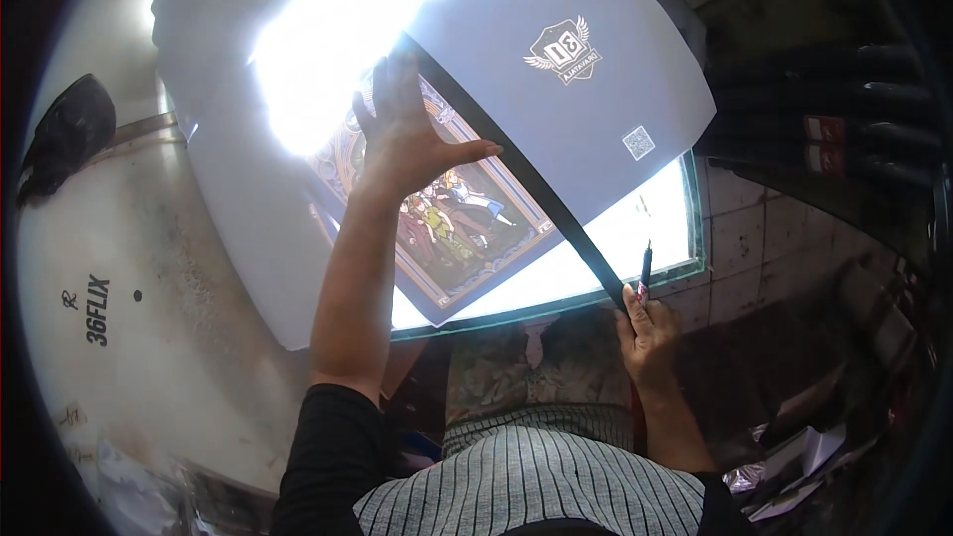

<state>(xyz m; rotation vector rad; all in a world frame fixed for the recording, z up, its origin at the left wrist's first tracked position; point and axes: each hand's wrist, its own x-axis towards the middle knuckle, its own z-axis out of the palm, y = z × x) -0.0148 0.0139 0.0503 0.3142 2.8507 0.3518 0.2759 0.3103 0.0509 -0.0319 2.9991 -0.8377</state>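
Observation:
A long, dark straight strip like a ruler (pixel 536 189) lies slantwise across a large printed sheet (pixel 635 50) on a lit glass table (pixel 667 201). My left hand (pixel 397 134) presses flat on the sheet, fingers spread, the thumb reaching over the strip's edge. Under and beside it is a bordered picture (pixel 467 228) of cartoon figures, partly covered by the hand. At the strip's near end, my right hand (pixel 650 337) is closed, with a pen (pixel 646 263) standing up from its fingers and the thumb and index finger at the strip's tip.
Glare washes out the sheet's far left. The glass edge (pixel 556 316) runs close before my body. At the left is a pale surface (pixel 149 268) with a dark object (pixel 71 134) on it. Dark rolls or tubes (pixel 834 109) lie at the right, above a tiled floor (pixel 740 228).

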